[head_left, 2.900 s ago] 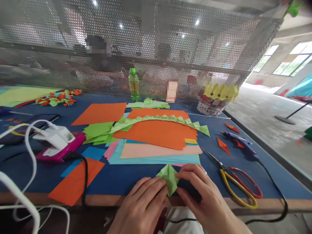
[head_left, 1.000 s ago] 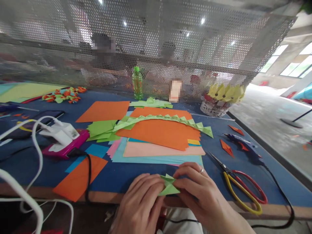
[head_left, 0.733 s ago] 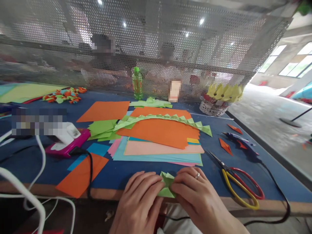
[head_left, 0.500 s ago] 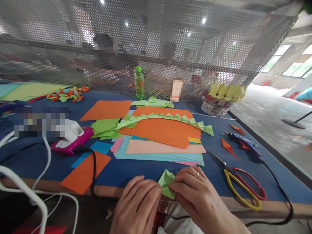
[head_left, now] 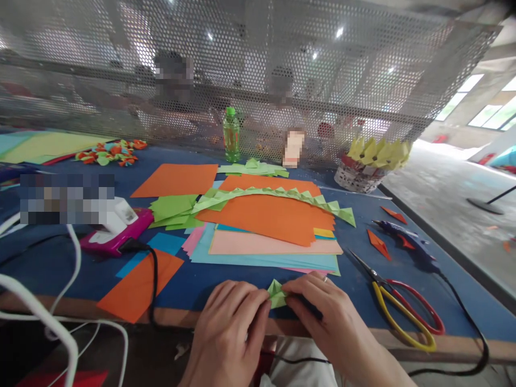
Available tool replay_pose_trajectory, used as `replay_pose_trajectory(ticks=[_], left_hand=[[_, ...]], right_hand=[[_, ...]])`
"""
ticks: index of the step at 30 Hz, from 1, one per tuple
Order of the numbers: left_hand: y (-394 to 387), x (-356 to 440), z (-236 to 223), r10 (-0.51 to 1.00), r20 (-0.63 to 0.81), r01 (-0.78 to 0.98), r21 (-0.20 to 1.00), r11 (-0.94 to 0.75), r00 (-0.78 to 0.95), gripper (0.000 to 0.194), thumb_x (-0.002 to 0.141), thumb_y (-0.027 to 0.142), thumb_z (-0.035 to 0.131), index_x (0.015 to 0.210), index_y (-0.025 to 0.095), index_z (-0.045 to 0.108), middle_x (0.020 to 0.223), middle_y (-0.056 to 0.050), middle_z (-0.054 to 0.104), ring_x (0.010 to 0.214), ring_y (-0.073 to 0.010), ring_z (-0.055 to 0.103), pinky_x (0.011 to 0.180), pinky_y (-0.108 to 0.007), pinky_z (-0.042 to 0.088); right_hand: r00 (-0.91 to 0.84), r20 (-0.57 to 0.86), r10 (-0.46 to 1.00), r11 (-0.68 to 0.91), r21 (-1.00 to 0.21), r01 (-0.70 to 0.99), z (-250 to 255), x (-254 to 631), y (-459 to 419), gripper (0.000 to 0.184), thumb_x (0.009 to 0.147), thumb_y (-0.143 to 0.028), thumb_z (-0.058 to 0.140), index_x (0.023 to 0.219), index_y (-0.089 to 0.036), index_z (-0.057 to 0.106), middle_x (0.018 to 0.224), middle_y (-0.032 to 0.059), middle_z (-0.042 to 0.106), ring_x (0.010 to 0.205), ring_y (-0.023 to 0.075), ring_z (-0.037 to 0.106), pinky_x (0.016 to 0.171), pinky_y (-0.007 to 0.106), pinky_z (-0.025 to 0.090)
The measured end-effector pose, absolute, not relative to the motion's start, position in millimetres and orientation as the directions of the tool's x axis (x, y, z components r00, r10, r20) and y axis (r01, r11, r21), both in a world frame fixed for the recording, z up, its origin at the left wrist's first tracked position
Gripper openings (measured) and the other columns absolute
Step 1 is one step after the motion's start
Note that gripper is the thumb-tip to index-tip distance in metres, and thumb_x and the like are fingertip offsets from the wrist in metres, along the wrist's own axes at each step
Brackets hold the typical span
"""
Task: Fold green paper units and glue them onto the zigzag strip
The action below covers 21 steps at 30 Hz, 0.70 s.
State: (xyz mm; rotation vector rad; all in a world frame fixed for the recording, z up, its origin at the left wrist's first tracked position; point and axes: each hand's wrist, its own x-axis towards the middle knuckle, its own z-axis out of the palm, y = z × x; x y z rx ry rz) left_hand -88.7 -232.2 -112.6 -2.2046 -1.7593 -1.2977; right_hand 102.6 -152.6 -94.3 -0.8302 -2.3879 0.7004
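a small folded piece of green paper [head_left: 278, 300] sits between the fingertips of both hands, at the near edge of the blue table [head_left: 193, 287]. the left hand [head_left: 231, 328] appears to pinch its left side between thumb and fingers; the right hand [head_left: 334, 314] grasps its right side likewise, a peak of paper rising between them. the step in hand looks like folding or pressing creases. the next move seems to call for keeping both sides pinched evenly, so the folds stay aligned. beyond the fingertips a zigzag green strip [head_left: 268, 193] lies across orange sheets [head_left: 268, 217]; scissors [head_left: 397, 303] lie right of the right fingers, not touched.
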Motion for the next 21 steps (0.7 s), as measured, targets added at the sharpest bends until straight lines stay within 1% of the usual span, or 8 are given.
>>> replay_pose_trajectory(ticks=[2,5,8,11,15,18,21], left_hand=[[-229.6,-88.0,-113.5,0.788,0.616,0.838,0.429,-0.337,0.001,0.013,0.096,0.011,0.053,0.101,0.02,0.062,0.086,-0.003,0.064,0.079,-0.0191,0.056,0.075,-0.034,0.043],[-227.3,-88.8,-115.5,0.834,0.551,0.845,0.449,-0.291,-0.006,0.013,0.096,0.012,0.053,0.102,0.02,0.061,0.086,-0.002,0.063,0.08,-0.0199,0.055,0.074,-0.034,0.042],[-227.3,-90.5,-115.9,0.866,0.5,0.835,0.472,-0.282,0.009,0.013,0.096,0.011,0.054,0.102,0.022,0.059,0.087,-0.001,0.062,0.081,-0.02,0.054,0.075,-0.034,0.041],[-228.6,-91.5,-116.0,0.865,0.5,0.8,0.504,-0.325,0.036,0.015,0.097,0.009,0.052,0.102,0.022,0.058,0.09,-0.002,0.061,0.084,-0.0194,0.054,0.076,-0.034,0.041],[-232.2,-91.9,-119.4,0.853,0.517,0.741,0.548,-0.387,0.063,0.02,0.095,0.004,0.05,0.101,0.021,0.058,0.094,-0.003,0.061,0.089,-0.0185,0.054,0.082,-0.033,0.041],[-235.1,-92.3,-121.7,0.839,0.541,0.73,0.548,-0.408,0.062,0.021,0.094,0.002,0.052,0.099,0.021,0.059,0.093,-0.003,0.061,0.089,-0.0184,0.054,0.083,-0.033,0.041],[-235.6,-91.9,-120.9,0.836,0.547,0.741,0.544,-0.393,0.042,0.02,0.093,0.002,0.053,0.098,0.021,0.059,0.091,-0.003,0.062,0.087,-0.0185,0.054,0.081,-0.034,0.041]], right_hand=[[-0.682,0.287,0.673,0.672,-0.622,0.402,-95.2,100.4,-151.7,0.021,0.098,-0.012,0.052,0.109,-0.026,0.063,0.101,0.001,0.069,0.093,0.0192,0.062,0.082,0.035,0.049],[-0.674,0.283,0.682,0.658,-0.639,0.399,-97.4,97.6,-149.3,0.023,0.097,-0.009,0.054,0.111,-0.026,0.062,0.105,0.0014,0.066,0.094,0.0181,0.061,0.084,0.033,0.05],[-0.669,0.281,0.688,0.655,-0.637,0.406,-98.4,97.0,-147.4,0.023,0.096,-0.01,0.054,0.111,-0.026,0.062,0.105,0.0015,0.065,0.094,0.0179,0.06,0.085,0.033,0.05],[-0.673,0.267,0.689,0.648,-0.644,0.407,-97.2,98.4,-147.3,0.024,0.096,-0.01,0.054,0.111,-0.027,0.062,0.105,0.0014,0.066,0.096,0.0182,0.06,0.085,0.033,0.05],[-0.681,0.251,0.688,0.632,-0.668,0.392,-92.6,101.5,-148.4,0.029,0.092,-0.005,0.056,0.112,-0.026,0.061,0.107,0.0017,0.067,0.098,0.0182,0.061,0.086,0.032,0.05],[-0.711,0.276,0.646,0.669,-0.654,0.353,-89.2,103.5,-149.5,0.028,0.093,-0.005,0.054,0.111,-0.026,0.061,0.103,0.0016,0.067,0.097,0.0179,0.061,0.086,0.031,0.049],[-0.722,0.307,0.621,0.694,-0.642,0.325,-89.2,104.4,-149.8,0.027,0.095,-0.005,0.052,0.11,-0.026,0.061,0.102,0.0009,0.068,0.097,0.0172,0.061,0.087,0.031,0.048]])
